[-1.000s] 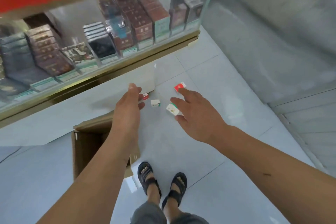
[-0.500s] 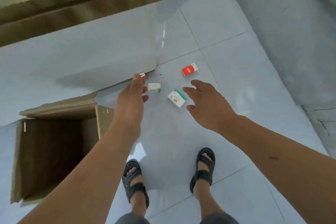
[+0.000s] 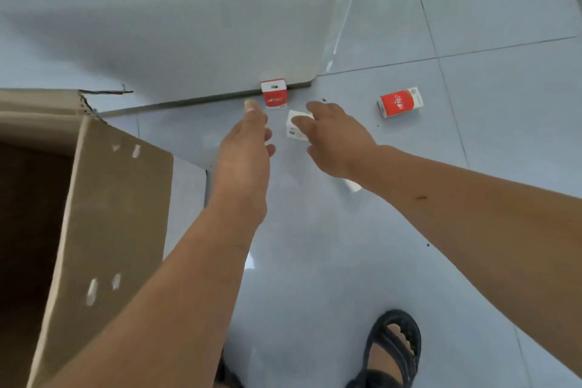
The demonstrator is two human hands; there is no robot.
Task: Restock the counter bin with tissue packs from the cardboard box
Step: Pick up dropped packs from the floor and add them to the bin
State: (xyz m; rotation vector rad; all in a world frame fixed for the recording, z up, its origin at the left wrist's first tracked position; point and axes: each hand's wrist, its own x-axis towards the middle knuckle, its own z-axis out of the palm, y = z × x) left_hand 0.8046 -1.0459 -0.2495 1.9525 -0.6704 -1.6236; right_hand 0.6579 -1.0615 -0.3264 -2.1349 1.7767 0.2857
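Observation:
Several small packs lie on the grey tile floor. One red pack stands against the foot of the counter, and my left hand reaches toward it with straight fingers, its fingertip just short of the pack. A white pack lies under the spread fingers of my right hand; whether they grip it I cannot tell. Another red pack lies on its side further right. The open cardboard box stands at the left, its inside dark.
The counter's pale base panel fills the top of the view, with its corner at the right. My sandalled foot is at the bottom right. A white scrap shows under my right wrist.
The view has dropped much closer to the floor. Both hands have moved down and forward toward the packs, the right one shifting left onto the white pack.

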